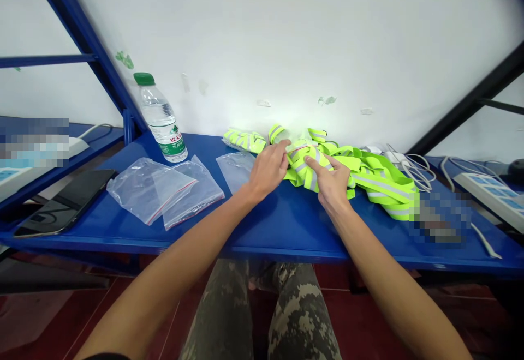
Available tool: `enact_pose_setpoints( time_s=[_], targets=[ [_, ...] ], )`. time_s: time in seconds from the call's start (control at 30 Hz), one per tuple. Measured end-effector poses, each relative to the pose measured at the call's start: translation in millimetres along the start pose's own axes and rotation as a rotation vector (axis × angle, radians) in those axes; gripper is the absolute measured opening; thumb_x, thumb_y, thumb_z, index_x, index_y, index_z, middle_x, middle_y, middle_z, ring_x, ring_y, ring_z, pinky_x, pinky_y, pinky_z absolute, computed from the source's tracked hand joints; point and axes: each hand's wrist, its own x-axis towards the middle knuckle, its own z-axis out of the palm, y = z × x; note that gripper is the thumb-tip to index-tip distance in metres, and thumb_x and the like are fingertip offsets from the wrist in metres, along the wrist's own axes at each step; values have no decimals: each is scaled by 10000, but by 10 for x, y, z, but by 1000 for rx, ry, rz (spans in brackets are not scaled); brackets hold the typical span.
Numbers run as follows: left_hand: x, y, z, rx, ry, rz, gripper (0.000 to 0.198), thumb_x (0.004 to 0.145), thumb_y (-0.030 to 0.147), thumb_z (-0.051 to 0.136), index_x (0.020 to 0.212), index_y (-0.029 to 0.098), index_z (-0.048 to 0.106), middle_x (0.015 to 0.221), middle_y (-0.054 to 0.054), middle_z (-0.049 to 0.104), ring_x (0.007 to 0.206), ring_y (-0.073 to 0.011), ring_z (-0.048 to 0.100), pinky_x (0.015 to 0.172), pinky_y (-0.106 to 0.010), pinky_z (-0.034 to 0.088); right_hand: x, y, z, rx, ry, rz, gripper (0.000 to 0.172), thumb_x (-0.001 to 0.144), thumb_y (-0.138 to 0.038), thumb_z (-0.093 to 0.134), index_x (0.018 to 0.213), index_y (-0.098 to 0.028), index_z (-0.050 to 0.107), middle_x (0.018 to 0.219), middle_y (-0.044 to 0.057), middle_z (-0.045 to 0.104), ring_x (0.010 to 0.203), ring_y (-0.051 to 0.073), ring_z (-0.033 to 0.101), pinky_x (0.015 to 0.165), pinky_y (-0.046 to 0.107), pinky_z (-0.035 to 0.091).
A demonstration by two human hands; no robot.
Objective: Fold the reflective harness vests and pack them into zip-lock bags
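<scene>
A heap of neon yellow reflective straps [368, 177] lies on the blue shelf [282, 229]. My left hand [268, 169] is curled at the left end of the heap, fingers pinching a strap and a clear bag edge [301, 146]. My right hand [333, 183] presses on a folded strap [308, 166], its forefinger stretched left and the other fingers bent. A packed roll of straps in a clear bag [244, 140] lies behind my left hand.
Empty zip bags [159, 188] and another [236, 168] lie to the left. A water bottle [161, 120] stands near the blue post. A dark phone [67, 202] is far left. White cables [409, 163] and a power strip [491, 196] are at right.
</scene>
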Motion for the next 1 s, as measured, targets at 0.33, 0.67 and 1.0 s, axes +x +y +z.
enact_pose_setpoints(
  time_s=[0.33,0.67,1.0],
  targets=[
    [-102,169,17,21,61,135,319,849,88,487,1143,122,605,979,-102,675,956,-231,621,911,-367,510,27,-3,-6,100,-109,27,502,555,-338,817,1001,-188,642,1021,47,713,907,234,701,793,392,589],
    [-198,286,-102,-118,153,7,213,778,94,553,963,181,611,879,-51,682,846,-187,649,828,-322,537,-16,-88,-8,168,-267,93,675,477,-301,855,1110,-203,642,1060,39,717,937,233,693,836,400,571],
    [-246,311,-110,-116,148,36,183,792,84,538,934,187,588,904,-57,690,873,-189,648,829,-325,532,-17,-82,-5,139,-266,-27,482,476,-320,861,855,-212,585,1001,18,684,953,215,660,835,368,554]
  ],
)
